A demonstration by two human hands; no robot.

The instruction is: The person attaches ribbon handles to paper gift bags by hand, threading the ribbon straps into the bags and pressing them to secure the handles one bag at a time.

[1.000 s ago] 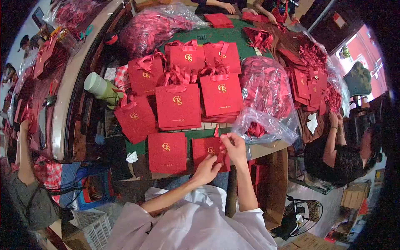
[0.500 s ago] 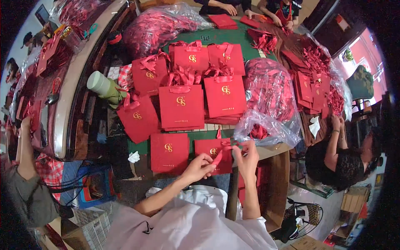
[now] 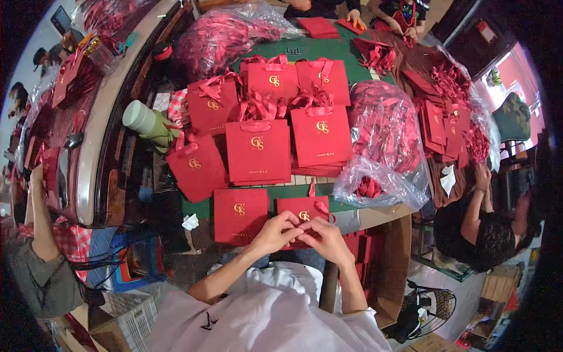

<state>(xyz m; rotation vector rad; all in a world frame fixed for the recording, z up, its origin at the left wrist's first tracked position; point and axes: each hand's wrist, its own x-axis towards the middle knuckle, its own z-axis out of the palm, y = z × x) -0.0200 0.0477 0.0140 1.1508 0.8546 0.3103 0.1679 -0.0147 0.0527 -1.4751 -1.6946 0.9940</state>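
The work in hand is a red paper bag, which lies flat near the front edge of the desk. A red ribbon end stands up from its top edge, and another piece of ribbon lies across its upper right corner. The left hand and the right hand are over the lower part of this bag, with fingertips close together, almost meeting. The fingers are bent as for a fine pinch, but what is between them is hidden, so I cannot tell if either grip is closed on the ribbon.

How far is the work? Behind, the front stack and the right stack show ribbon handles on top — these bags seem finished, in my judgement. The bag under the hands looks only partly done, because its ribbon does not yet make a neat handle. Just to its left, a plain red bag shows no ribbon, so it probably remains to be done. A clear plastic sack of red ribbons lies right of the stacks — the supply appears still plentiful.
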